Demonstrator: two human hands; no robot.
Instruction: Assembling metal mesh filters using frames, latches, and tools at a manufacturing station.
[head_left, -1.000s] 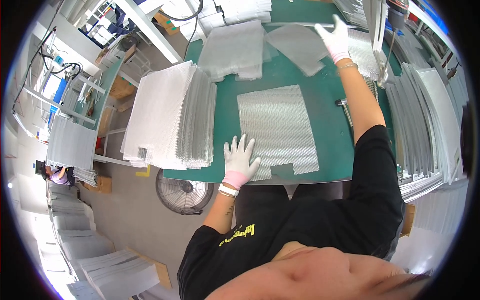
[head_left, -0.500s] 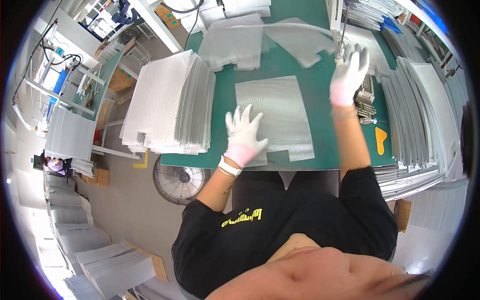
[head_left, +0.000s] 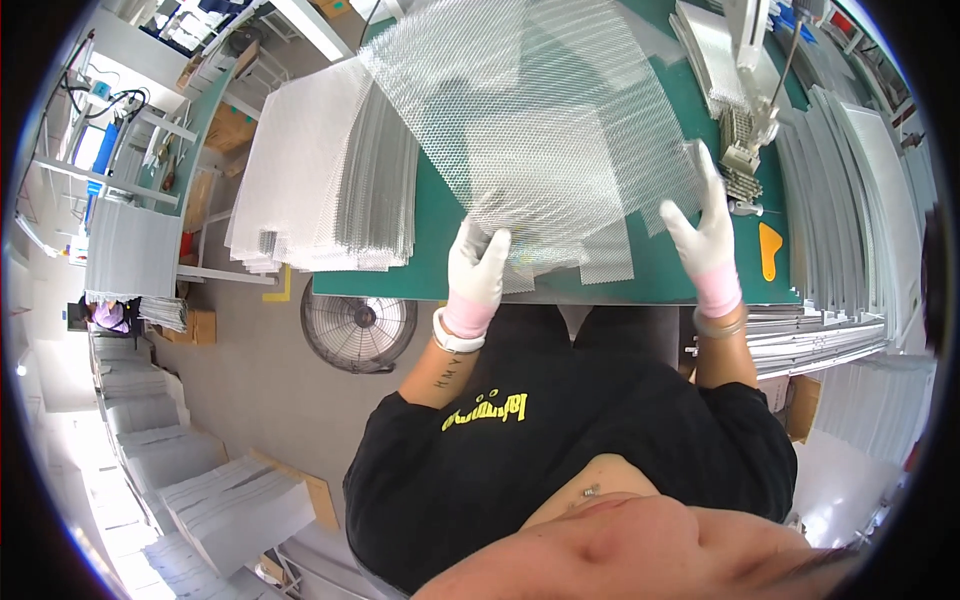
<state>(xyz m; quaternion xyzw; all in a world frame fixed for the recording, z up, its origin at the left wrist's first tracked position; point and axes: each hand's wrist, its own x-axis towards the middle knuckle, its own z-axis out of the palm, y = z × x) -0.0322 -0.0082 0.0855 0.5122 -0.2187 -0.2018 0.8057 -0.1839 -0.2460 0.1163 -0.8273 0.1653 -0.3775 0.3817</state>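
A large translucent mesh sheet (head_left: 560, 90) is raised and tilted over the green table, spanning much of its middle. My left hand (head_left: 475, 275), in a white glove with a pink cuff, is closed on the sheet's near left edge between thumb and fingers. At the sheet's right edge is my right hand (head_left: 707, 235), gloved alike, with its thumb and fingers spread apart. Its fingertips are close to the edge or touching it. Under the raised sheet lies a smaller notched mesh piece (head_left: 608, 262), partly visible through it.
A tall stack of mesh sheets (head_left: 300, 165) stands at the table's left. On the right are a metal fixture (head_left: 740, 155), a yellow scraper (head_left: 769, 250) and upright panel stacks (head_left: 840, 200). A floor fan (head_left: 360, 320) stands below the table's left front edge.
A large mesh sheet has come up over the table, and my left hand now grips its near edge. My right hand has moved nearer, away from the fixture, to the sheet's right edge.
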